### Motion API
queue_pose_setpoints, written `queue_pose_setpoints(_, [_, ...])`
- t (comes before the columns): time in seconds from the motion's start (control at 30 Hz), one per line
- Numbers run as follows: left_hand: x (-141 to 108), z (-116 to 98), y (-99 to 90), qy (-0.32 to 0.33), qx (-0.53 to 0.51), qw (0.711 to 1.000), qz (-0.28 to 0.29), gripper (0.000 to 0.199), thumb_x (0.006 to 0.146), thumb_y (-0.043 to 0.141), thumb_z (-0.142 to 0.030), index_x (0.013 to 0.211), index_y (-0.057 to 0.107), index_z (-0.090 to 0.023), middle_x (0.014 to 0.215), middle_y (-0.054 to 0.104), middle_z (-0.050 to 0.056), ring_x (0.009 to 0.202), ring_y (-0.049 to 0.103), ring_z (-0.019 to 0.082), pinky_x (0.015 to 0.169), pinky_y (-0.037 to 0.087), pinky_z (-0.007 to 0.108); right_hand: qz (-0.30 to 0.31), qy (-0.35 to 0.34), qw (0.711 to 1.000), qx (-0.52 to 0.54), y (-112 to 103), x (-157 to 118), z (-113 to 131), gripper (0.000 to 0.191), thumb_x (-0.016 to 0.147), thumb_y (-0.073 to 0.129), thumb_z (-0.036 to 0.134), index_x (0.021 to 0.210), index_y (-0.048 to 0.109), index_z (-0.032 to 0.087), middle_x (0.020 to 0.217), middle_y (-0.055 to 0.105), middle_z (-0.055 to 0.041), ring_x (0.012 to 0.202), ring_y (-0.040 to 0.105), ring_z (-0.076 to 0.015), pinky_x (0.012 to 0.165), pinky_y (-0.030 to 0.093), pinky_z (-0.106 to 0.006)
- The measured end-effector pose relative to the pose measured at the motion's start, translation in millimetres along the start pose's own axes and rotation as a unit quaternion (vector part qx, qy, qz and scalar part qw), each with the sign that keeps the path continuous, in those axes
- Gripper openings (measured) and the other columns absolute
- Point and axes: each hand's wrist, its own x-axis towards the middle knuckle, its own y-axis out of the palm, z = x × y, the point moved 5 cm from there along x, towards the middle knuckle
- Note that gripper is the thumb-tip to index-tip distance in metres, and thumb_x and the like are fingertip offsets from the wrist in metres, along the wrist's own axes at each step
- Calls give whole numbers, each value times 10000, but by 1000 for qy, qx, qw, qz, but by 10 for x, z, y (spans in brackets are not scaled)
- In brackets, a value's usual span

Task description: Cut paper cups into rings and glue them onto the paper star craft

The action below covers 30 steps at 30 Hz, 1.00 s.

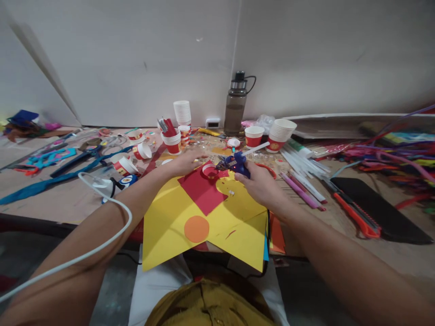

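My right hand (258, 181) is wrapped round a blue hot glue gun (238, 165). A white glue stick (256, 148) sticks out of the back of the gun, and its nozzle end points left. My left hand (187, 162) reaches in from the other side, its fingers stretched out, slightly blurred and apparently holding nothing. Between the hands, a small ring cut from a paper cup (208, 170) rests on a red paper sheet (205, 194). Beneath lie yellow sheets (170, 237), one with a cut-out curve, and an orange paper circle (196, 228).
Paper cups (281, 131), a dark water bottle (235, 111) and a cup of red markers (171, 141) stand near the wall. On the right lie glue sticks (302, 163), an orange cutter (356, 217) and a black phone (380, 210). A white cable (118, 235) crosses my left forearm.
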Motion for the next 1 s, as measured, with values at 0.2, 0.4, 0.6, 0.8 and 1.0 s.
queue_pose_setpoints(0.2, [287, 132, 66, -65, 4, 997, 28, 352, 839, 511, -267, 1153, 649, -187, 1131, 687, 63, 1023, 619, 201, 910, 450, 302, 9, -1, 1000, -10, 16, -8, 13, 290, 883, 507, 365, 1088, 570, 169, 1002, 697, -135, 871, 641, -262, 684, 431, -302])
queue_pose_setpoints(0.4, [443, -27, 187, -76, 13, 996, 46, 180, 746, 636, -288, 852, 729, -175, 833, 723, 44, 747, 630, 182, 697, 464, 266, 15, -2, 1000, -25, 34, 4, 6, 299, 880, 503, 335, 1120, 569, 169, 1005, 699, -129, 890, 639, -255, 684, 418, -287])
queue_pose_setpoints(0.6, [422, 62, 131, -109, 30, 993, 29, 152, 747, 626, -288, 751, 714, -165, 757, 708, 36, 693, 603, 161, 652, 439, 255, 8, -2, 1000, -16, -4, 4, 17, 254, 881, 506, 328, 1070, 574, 173, 992, 700, -125, 889, 637, -253, 669, 409, -280])
queue_pose_setpoints(0.8, [235, 195, 21, -163, 40, 986, 9, 151, 741, 589, -254, 721, 698, -152, 740, 704, 37, 688, 608, 153, 614, 430, 235, -12, 11, 1000, 0, -13, 9, 23, 256, 881, 516, 347, 1055, 572, 168, 1008, 694, -133, 876, 632, -260, 684, 420, -298])
queue_pose_setpoints(1.0, [-30, 134, -65, -184, 47, 982, -16, 211, 800, 539, -279, 771, 695, -141, 821, 709, 78, 787, 642, 205, 712, 464, 284, -20, -4, 999, 35, 26, 29, 41, 283, 880, 524, 329, 1096, 584, 157, 1022, 693, -128, 871, 627, -241, 711, 433, -305])
